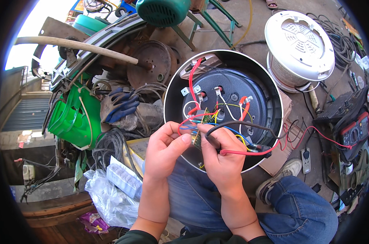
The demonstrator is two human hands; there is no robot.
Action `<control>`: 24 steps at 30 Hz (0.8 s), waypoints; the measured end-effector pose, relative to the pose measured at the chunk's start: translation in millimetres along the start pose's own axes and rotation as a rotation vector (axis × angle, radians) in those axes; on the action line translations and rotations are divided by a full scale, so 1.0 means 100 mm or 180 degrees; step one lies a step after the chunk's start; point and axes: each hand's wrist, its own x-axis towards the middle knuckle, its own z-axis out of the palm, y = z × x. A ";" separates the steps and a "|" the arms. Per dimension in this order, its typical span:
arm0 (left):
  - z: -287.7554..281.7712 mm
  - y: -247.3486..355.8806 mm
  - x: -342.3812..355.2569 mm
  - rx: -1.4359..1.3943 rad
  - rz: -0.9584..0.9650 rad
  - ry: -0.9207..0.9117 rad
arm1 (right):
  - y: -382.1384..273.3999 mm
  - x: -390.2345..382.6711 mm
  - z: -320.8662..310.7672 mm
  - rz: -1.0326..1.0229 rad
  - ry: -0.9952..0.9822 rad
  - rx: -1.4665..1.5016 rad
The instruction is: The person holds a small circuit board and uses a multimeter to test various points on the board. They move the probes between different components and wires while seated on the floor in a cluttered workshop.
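A round appliance housing (173, 97), white-rimmed and dark inside, lies open before me, with red, white, blue and yellow wires around its black metal bottom. Over its near part, a small green circuit board (198, 140) is pinched at the edge by my left hand (165, 148), its wires running past the fingertips. My right hand (224, 156) is closed around a black test probe (212, 141) and a red test probe (229, 152); their tips are hidden by fingers and wires. The red lead runs to a red multimeter (354, 130) at the right.
A white vented appliance part (300, 44) stands at the far right, near coiled cables. Left lie a green plastic basket (70, 122), gloves (121, 105), a wooden handle (78, 45) and a clear plastic bag (107, 199). A power strip (306, 160) is right of the housing.
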 end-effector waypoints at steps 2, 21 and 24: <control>-0.01 -0.01 0.01 0.0264 -0.0164 0.0150 | 0.01 -0.01 0.00 -0.0066 -0.0104 -0.0038; -0.07 0.04 0.04 -0.1171 -0.0495 -0.0201 | -0.07 -0.13 -0.10 0.0976 0.0026 0.1764; -0.09 0.02 0.03 -0.1035 -0.0365 -0.0235 | -0.12 -0.13 -0.12 0.1040 0.0000 0.1669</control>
